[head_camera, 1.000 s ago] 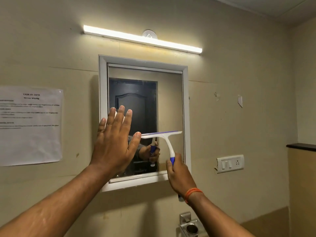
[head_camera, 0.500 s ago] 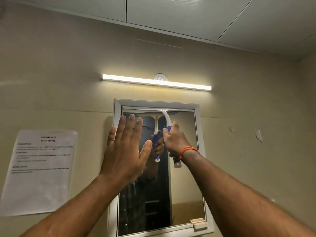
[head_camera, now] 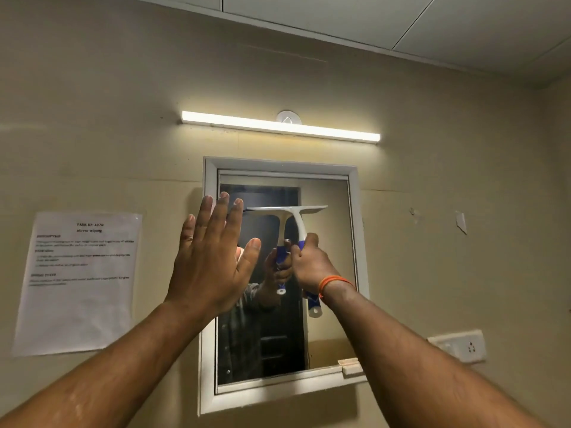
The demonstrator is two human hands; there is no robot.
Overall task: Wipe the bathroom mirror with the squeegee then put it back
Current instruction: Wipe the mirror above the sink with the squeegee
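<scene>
Fingers (head_camera: 295,253) of the right hand (head_camera: 312,267) are wrapped round the blue handle of the squeegee (head_camera: 293,217), which sits at the centre of the frame with its white blade level against the upper glass of the mirror (head_camera: 327,273). A full fist on the handle likely lets the wrist press the blade flat for a downward pull. The left hand (head_camera: 210,257), left of centre, is released: fingers straight and spread, palm toward the mirror's left frame edge, probably to steady the body; whether it actually touches the glass or the frame I cannot tell. A printed sheet (head_camera: 80,282) is stuck to the wall at the left of the frame, and a tube light (head_camera: 278,126) glows above the mirror.
</scene>
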